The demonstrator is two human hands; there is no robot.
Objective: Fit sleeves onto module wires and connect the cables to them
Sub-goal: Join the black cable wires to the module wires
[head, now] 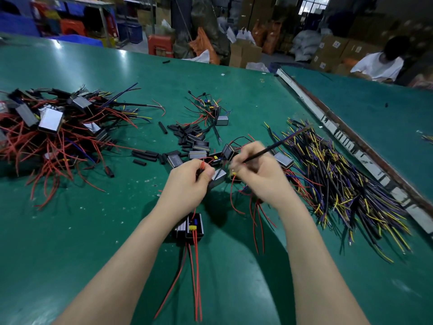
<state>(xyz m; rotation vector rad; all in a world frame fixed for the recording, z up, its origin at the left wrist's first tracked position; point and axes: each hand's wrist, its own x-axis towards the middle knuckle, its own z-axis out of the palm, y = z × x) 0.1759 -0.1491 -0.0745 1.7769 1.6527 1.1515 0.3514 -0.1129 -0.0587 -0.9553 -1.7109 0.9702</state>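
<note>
Your two bare forearms reach forward from the bottom edge and converge toward the middle, hands close together but not touching. Your left hand (pixel 187 181) is raised with its back toward you, fingers curled and thumb pressed to the fingertips in a pinch. Your right hand (pixel 260 174) is blurred, fingers curled inward in a grip.
</note>
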